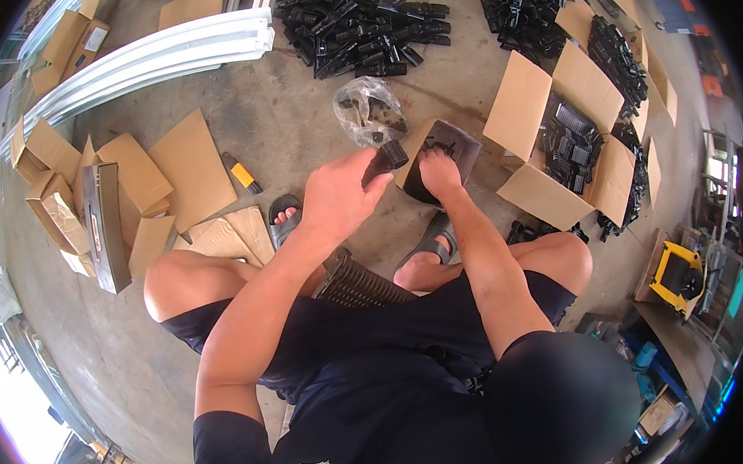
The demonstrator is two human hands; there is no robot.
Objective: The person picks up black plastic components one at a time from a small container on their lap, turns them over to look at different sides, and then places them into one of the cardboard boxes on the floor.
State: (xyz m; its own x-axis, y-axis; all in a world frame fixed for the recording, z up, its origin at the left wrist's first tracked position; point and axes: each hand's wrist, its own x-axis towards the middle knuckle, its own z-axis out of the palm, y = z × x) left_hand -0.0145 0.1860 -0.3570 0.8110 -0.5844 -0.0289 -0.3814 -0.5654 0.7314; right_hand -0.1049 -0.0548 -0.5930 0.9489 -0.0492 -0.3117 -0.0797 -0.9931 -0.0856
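Note:
My left hand (343,191) is closed around a short black tubular part (391,156), held up in front of my shins. My right hand (439,172) reaches down into a small open box (459,141) with a dark inside, its fingers among small dark pieces there. What the right fingertips grip is too small to make out. Just beyond the hands lies a clear plastic bag (368,105) with small dark bits in it.
Piles of black tubular parts (350,25) lie ahead. An open carton (565,135) of black parts stands at the right. Flattened cardboard (193,170), a yellow-and-black tool (241,174) and long white profiles (156,54) are on the left.

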